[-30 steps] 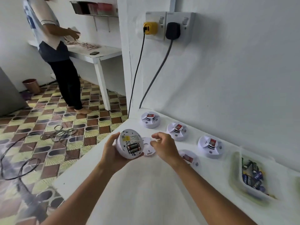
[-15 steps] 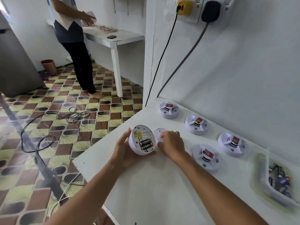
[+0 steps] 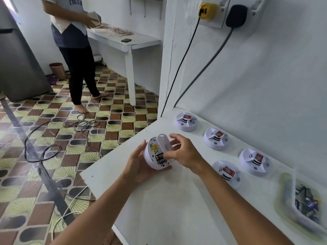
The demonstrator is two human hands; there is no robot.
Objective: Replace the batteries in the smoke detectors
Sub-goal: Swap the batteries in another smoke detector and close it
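My left hand (image 3: 139,167) holds a round white smoke detector (image 3: 153,156) above the white table (image 3: 177,200), its back turned up. Black batteries (image 3: 161,159) sit in the open compartment next to a yellow label. My right hand (image 3: 184,152) grips a white round back cover (image 3: 164,145) and holds it tilted against the detector's right side, partly over the batteries. Several more white detectors with red stickers lie face up along the wall, the nearest (image 3: 227,172) just right of my right wrist.
A clear plastic tub (image 3: 290,197) of loose batteries stands at the table's right end. Two plugs and cables hang from wall sockets (image 3: 223,13) above the table. Another person (image 3: 74,50) stands at a far white table. Cables (image 3: 53,147) trail over the tiled floor on the left.
My right hand has lifted the white cover off the table and brought it onto the detector's back. The detector stayed in my left hand. The camera has moved closer.
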